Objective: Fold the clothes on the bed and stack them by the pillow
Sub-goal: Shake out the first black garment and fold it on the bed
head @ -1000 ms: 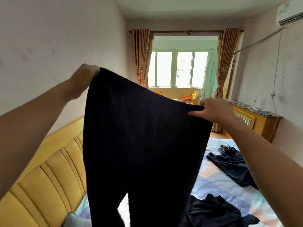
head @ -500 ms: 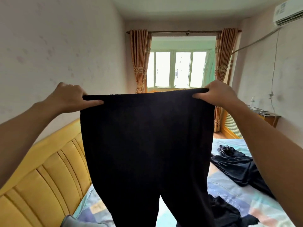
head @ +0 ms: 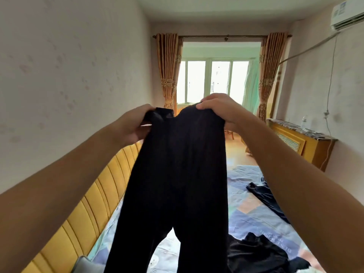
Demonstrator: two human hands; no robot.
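Gripping trousers [head: 177,174] at the waistband, left hand [head: 134,125] at 10 o'clock, right hand [head: 218,109] at 1, close together. Hanging long axis 12 to 6, legs toward bed [head: 246,219]. Likely next: meeting hands, halving lengthwise.

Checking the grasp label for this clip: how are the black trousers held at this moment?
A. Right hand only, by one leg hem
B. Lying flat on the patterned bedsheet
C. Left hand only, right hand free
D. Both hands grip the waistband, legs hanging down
D: the left hand and right hand both grip the top of the black trousers, whose legs hang above the bed.
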